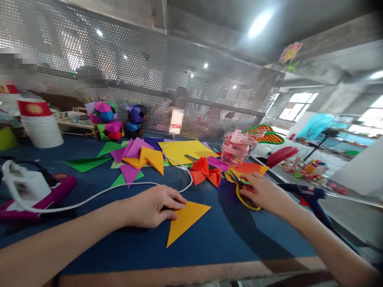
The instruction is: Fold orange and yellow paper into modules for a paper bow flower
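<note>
My left hand [155, 206] rests on the blue table [227, 235], its fingers curled and pressing on the corner of an orange folded paper triangle [184, 220]. My right hand [265, 193] reaches to the right and lies over the yellow-handled scissors [243, 194], fingers at the handle loops. A folded red-orange paper piece [206, 171] sits just beyond, between the two hands.
Coloured paper sheets and folded triangles [140, 157] are scattered across the middle. A pink plastic jar [236, 149] stands behind the scissors. A white cable [119, 189] runs from a pink and white device [30, 191] at the left. Paper balls [107, 119] and a stack of cups [40, 121] stand at the back. A blue glue gun [309, 197] lies at the right.
</note>
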{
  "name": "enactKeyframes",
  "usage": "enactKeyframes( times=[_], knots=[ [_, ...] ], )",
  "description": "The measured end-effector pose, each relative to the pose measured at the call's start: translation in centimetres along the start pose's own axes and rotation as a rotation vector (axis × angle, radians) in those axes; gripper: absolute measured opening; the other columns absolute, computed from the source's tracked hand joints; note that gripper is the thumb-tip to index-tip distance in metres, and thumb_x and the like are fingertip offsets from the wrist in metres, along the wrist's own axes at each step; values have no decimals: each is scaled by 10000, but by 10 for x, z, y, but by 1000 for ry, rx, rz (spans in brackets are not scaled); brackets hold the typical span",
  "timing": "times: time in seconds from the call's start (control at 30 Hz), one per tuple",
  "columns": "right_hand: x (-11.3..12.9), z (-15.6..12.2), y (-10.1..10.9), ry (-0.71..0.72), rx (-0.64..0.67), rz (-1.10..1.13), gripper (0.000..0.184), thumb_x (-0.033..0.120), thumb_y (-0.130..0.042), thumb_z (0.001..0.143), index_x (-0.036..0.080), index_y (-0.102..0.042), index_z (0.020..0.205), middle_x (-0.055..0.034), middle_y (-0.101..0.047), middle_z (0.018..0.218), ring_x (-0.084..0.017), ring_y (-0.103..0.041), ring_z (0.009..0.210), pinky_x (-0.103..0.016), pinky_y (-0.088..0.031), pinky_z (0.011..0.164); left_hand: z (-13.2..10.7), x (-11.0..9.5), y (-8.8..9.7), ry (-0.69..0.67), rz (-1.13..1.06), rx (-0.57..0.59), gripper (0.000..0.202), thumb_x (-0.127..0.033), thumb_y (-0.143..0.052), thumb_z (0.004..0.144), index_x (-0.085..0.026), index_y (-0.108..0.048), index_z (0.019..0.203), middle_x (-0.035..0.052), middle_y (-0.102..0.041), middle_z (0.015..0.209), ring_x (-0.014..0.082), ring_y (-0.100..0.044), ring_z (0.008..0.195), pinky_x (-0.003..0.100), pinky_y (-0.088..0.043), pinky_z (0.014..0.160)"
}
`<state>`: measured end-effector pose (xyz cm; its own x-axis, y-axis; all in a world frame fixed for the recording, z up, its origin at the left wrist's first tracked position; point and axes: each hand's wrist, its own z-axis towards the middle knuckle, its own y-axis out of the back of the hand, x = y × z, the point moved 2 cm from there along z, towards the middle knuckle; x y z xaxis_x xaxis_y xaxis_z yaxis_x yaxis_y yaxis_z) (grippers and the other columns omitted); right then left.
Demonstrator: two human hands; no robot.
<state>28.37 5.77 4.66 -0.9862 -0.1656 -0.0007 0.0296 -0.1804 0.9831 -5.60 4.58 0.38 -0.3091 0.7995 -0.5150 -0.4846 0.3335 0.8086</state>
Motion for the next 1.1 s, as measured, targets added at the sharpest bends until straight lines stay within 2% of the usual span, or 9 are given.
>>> enactKeyframes(
  times=[0.1, 0.17, 0.23, 0.33, 0.43, 0.53, 0.77, 0.93, 1.1],
  knots=[
    [54, -11, 13, 253, 55, 136, 385, 431, -530, 952, 282, -565, 1305, -92, -618, 1287, -276, -606, 1122, -404, -478, 937, -1, -1, 1, 36, -22, -40, 416, -175, -666, 864, -223, -657, 1278, 105, -628, 1339, 281, -599, 1214, 393, -452, 1049],
    [93, -14, 13, 445, 204, 266, 363, 468, -512, 964, 254, -591, 1247, -104, -634, 1222, -278, -619, 1067, -400, -486, 890, -1, 0, 2, 66, -36, -88, 493, -177, -691, 841, -204, -612, 1327, 123, -580, 1390, 301, -549, 1270, 434, -412, 1087],
    [123, -11, 8, 501, 275, 260, 529, 607, -661, 823, 196, -626, 1154, -140, -643, 1134, -328, -613, 1013, -422, -485, 832, -1, 2, 4, 86, -56, -134, 498, -177, -697, 834, -200, -607, 1322, 121, -567, 1399, 297, -525, 1291, 437, -389, 1107],
    [144, 3, -4, 551, 297, 305, 612, 550, -851, 606, 145, -639, 1013, -146, -656, 1001, -340, -616, 895, -415, -479, 749, 0, 6, 6, 127, -108, -207, 350, -178, -649, 878, -200, -656, 1227, 108, -607, 1339, 267, -536, 1270, 415, -380, 1113],
    [147, 12, -15, 591, 292, 434, 360, 409, -808, 704, 175, -609, 893, -62, -659, 866, -234, -615, 747, -313, -455, 633, 2, 13, 8, 227, -212, -279, 234, -261, -616, 941, -167, -654, 1151, 109, -638, 1239, 254, -589, 1171, 451, -461, 1026],
    [145, 13, -24, 607, 212, 606, 44, 207, -607, 876, 202, -573, 903, -13, -658, 859, -164, -606, 740, -257, -445, 639, 2, 18, 7, 361, -386, -270, 281, -374, -583, 978, -138, -622, 1124, 64, -665, 1046, 190, -668, 882, 375, -573, 775],
    [140, 15, -32, 511, -93, 866, 93, 164, -447, 941, 207, -525, 917, -36, -611, 866, -178, -564, 773, -300, -448, 696, 2, 9, 3, 476, -818, -142, 463, -546, -507, 979, -144, -598, 1191, 90, -689, 1039, 198, -696, 862, 361, -579, 744],
    [139, 12, -31, 496, -160, 955, 83, 182, -438, 954, 218, -505, 920, -34, -595, 874, -181, -570, 784, -306, -464, 706, 2, 0, 1, 458, -1044, -43, 591, -640, -635, 852, -160, -609, 1197, 184, -690, 1175, 287, -728, 939, 343, -591, 716],
    [139, 9, -30, 494, -193, 997, 72, 215, -444, 971, 221, -501, 928, -33, -586, 866, -184, -567, 782, -310, -464, 706, 4, -1, 0, 431, -1136, -75, 568, -621, -584, 896, -125, -647, 1166, 216, -694, 1171, 259, -735, 879, 306, -592, 688]
  ],
)
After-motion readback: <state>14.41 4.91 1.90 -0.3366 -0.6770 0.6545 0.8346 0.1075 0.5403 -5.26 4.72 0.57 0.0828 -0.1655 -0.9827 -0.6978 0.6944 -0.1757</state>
